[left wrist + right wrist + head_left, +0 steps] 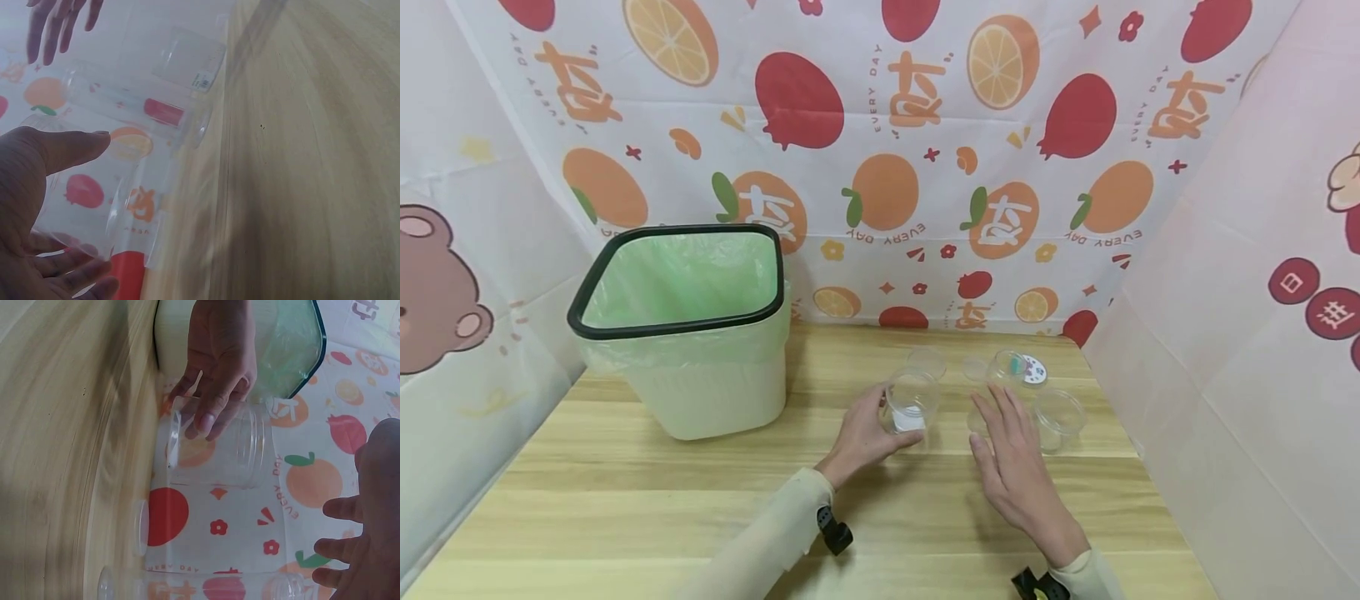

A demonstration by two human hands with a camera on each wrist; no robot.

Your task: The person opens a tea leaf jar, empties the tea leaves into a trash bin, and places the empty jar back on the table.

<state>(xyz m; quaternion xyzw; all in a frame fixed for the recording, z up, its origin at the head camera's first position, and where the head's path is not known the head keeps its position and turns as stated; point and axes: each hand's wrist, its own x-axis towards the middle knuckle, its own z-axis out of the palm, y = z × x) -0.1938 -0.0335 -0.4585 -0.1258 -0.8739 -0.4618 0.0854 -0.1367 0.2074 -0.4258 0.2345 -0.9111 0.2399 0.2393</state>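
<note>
My left hand [867, 433] grips a clear, open-topped plastic jar [913, 390] by its side, thumb in front and fingers behind. A white patch shows low in this jar. In the right wrist view the jar [240, 465] is upright just above or on the table; I cannot tell which. Over the table to its right, my right hand [1013, 454] is held with fingers extended and nothing in its grasp. Beyond those fingers stands a clear, slender container [1006, 365]. A wider clear jar [1060, 412] stands to the right of that hand.
A pale green bin [722, 392] with a black rim and a bag liner stands at the left. Clear round lids [927, 362] lie toward the back of the wooden table [700, 517]. A white patterned disc [1034, 370] is at the back right. Printed cloth [887, 275] encloses the table.
</note>
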